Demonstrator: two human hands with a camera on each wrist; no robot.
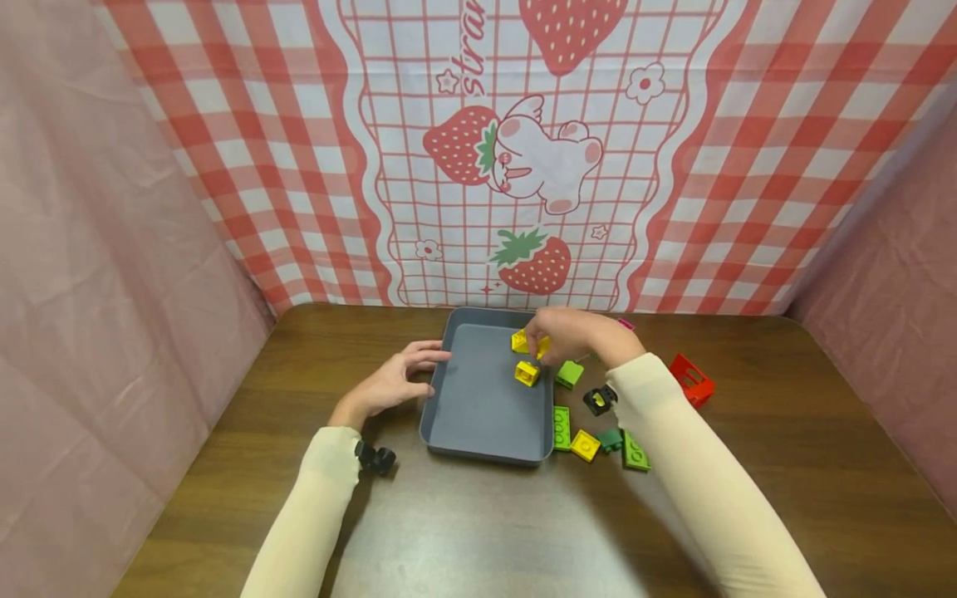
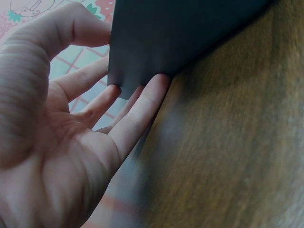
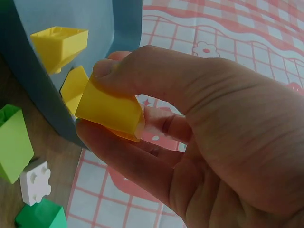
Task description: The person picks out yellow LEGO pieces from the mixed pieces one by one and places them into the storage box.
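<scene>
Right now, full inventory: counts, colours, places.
Table: 1, brown, foreground
Tray: 1, grey, on table
Tray blocks: 2, yellow, inside
Held block: 1, yellow, right hand
Square block: 1, yellow, tray's right
Lime blocks: 3+, lime, tray's right
Darker blocks: 2, green, tray's right
White block: 1, white, tray's right
Red piece: 1, red, table's right
Pink piece: 1, pink, table's back
Cloth: 1, red-white, behind table
Curtains: 2, pink, sides
Cameras: 2, black, wrists
Sleeves: 2, cream, arms
Left hand: 1, tray's left
Right hand: 1, over tray
</scene>
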